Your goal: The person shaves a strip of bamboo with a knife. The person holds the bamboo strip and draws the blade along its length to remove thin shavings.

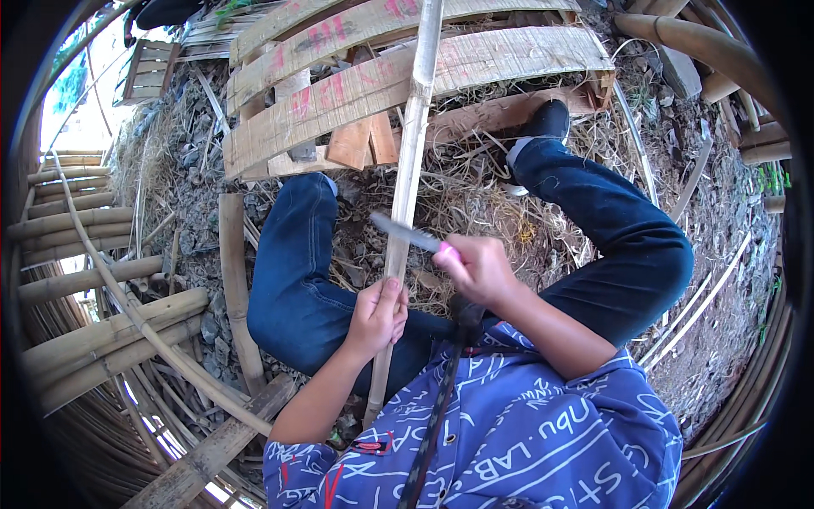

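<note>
A long bamboo strip [414, 140] runs from my lap up across the wooden crate and out past the top of the picture. My left hand [378, 320] is wrapped round its lower part, close to my body. In my right hand [476, 270] is a knife [405, 232], its pink handle showing beside my fingers. The blade points left and lies across the strip, a little above my left hand. Whether its edge bites into the bamboo, I cannot make out.
Ahead is a slatted wooden crate [365, 89] with pink markings. Bamboo poles [110, 335] are stacked on the left, and a thick pole [233, 280] lies beside my left leg. More thick bamboo [695, 42] rests at the upper right. Shavings [475, 191] litter the ground between my legs.
</note>
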Tool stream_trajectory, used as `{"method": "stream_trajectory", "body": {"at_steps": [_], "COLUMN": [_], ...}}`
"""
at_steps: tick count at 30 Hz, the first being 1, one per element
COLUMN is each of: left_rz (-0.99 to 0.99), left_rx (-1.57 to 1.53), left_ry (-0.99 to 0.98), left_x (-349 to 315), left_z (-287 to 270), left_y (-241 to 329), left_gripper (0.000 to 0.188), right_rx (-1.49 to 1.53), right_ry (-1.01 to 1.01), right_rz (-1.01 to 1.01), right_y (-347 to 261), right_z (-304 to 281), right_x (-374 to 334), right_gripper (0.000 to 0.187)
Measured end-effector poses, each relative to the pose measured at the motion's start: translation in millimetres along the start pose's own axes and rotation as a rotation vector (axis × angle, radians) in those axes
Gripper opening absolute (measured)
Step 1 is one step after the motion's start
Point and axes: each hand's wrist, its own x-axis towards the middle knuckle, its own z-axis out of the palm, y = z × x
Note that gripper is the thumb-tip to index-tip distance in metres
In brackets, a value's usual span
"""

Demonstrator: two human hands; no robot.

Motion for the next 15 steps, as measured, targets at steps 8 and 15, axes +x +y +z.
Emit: {"method": "stream_trajectory", "body": {"at_steps": [8,15], "left_rz": [0.060,0.155], "left_rx": [0.095,0.234], "left_ry": [0.029,0.021], "left_x": [2.1,1.7], "left_z": [9.3,7.7], "left_y": [-0.4,-7.3], "left_gripper": [0.034,0.036], "right_rx": [-0.266,-0.545], "right_ry": [-0.030,0.082], "right_rz": [-0.125,-0.232], "right_y": [-2.6,15.9], "right_z": [6.0,-26.6], "right_x": [13.9,56.8], "right_gripper": [0.045,0.041]}}
